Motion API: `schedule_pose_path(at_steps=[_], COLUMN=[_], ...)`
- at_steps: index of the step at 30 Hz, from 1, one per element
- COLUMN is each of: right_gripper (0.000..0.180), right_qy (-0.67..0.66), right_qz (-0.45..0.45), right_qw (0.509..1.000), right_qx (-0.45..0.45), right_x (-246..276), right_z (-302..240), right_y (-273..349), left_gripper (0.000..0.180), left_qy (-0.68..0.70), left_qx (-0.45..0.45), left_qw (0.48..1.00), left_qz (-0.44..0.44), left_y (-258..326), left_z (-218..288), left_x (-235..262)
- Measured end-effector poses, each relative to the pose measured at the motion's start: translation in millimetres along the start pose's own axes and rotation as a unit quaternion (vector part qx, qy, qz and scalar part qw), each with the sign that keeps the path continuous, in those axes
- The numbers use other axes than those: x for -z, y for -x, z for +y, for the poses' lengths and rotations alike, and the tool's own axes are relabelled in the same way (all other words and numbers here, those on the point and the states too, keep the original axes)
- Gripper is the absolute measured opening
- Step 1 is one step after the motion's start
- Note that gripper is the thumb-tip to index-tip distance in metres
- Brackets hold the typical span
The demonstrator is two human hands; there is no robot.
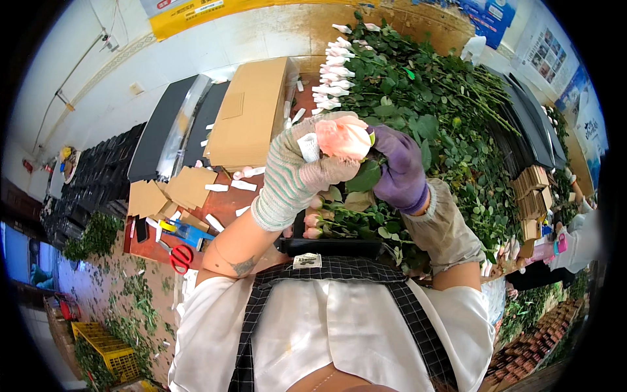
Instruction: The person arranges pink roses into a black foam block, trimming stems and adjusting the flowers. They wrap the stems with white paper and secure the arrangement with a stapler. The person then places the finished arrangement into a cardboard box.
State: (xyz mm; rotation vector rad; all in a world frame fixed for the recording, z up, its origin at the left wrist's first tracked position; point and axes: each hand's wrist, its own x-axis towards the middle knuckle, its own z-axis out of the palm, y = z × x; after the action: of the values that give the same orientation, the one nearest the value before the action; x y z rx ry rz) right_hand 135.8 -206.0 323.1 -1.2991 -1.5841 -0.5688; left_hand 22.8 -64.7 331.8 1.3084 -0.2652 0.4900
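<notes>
1. The left hand (297,171), in a striped glove, closes around a pink rose bloom (344,138), held in the middle above the table (228,201).
2. The right hand (400,171), in a purple glove, grips the rose from the right side.
3. It seems the bloom is being wrapped or checked; the next move needs a gentle touch on the petals.

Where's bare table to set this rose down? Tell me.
Free: the red tabletop between the cardboard box and the red scissors, with only small white strips scattered there. Crowded: the rose stems cover the right side, and the black tray is full.

Cardboard box (251,114) left of stem pile (444,111); scissors (180,257) nearer
</notes>
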Motion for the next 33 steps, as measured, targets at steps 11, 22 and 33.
schedule_pose_path(at_steps=[11, 22, 33], right_gripper=[0.032, 0.061, 0.035], right_qy=[-0.079, 0.078, -0.118], right_qz=[0.07, -0.293, -0.197], right_qw=[0.982, 0.94, 0.935], right_qx=[-0.155, -0.158, -0.271], right_x=[75.5, 37.9, 33.1], right_z=[37.7, 46.7, 79.9], right_y=[4.1, 15.8, 30.1], left_gripper=[0.045, 0.034, 0.044], left_qy=[-0.197, -0.568, -0.55], left_qx=[0.003, -0.056, 0.101], left_qw=[0.97, 0.794, 0.756], left_qz=[0.142, -0.209, -0.341], left_y=[-1.4, 77.7, 87.6], left_z=[-9.5, -213.7, -200.8], left_x=[56.2, 119.7, 114.2])
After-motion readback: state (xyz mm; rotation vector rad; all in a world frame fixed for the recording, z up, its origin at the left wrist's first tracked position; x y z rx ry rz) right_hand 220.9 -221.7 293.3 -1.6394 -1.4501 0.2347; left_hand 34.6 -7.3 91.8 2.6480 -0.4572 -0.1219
